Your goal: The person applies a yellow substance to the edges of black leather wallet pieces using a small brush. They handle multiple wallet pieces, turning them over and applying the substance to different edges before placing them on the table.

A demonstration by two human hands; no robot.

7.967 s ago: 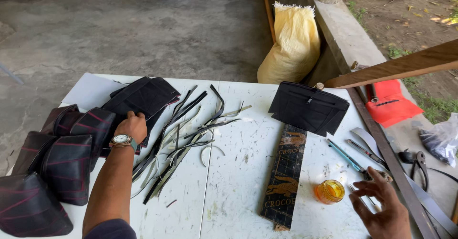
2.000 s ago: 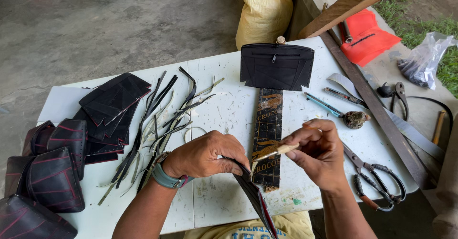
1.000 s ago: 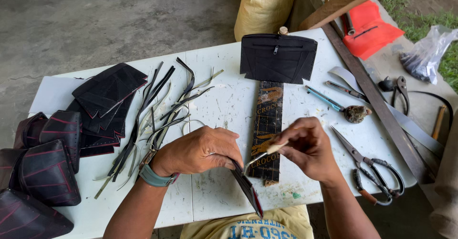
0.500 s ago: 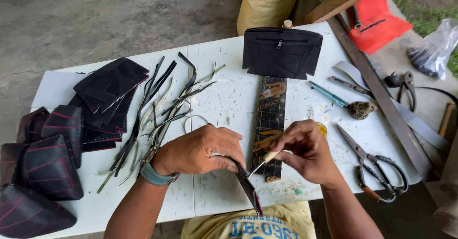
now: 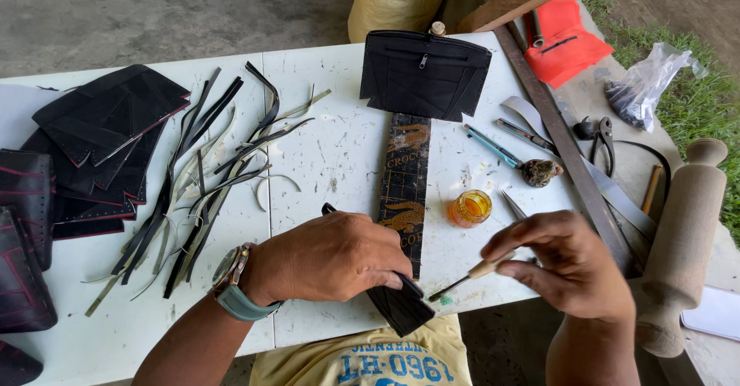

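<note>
My left hand (image 5: 327, 259) presses down on a narrow black rubber strip (image 5: 399, 305) that juts over the near edge of the white table (image 5: 308, 178). A small brush (image 5: 466, 276) with a pale handle is pinched in my right hand (image 5: 566, 259), its tip close to the strip's end. A small jar of orange glue (image 5: 471, 208) stands just beyond the right hand. A long dark printed strip (image 5: 405, 185) lies in the middle of the table, below a black zipped pouch (image 5: 424, 74).
Loose black rubber strips (image 5: 200, 182) and a stack of black cut pieces (image 5: 108, 135) fill the left side, with finished pouches (image 5: 27, 239) at the far left. A long metal ruler (image 5: 566, 151), pliers (image 5: 597, 131), a wooden roller (image 5: 678, 239) and a red cloth (image 5: 566, 43) are on the right.
The right hand with the brush has pulled back from the black strip toward the right. The left hand still holds the strip down. The view has shifted slightly.
</note>
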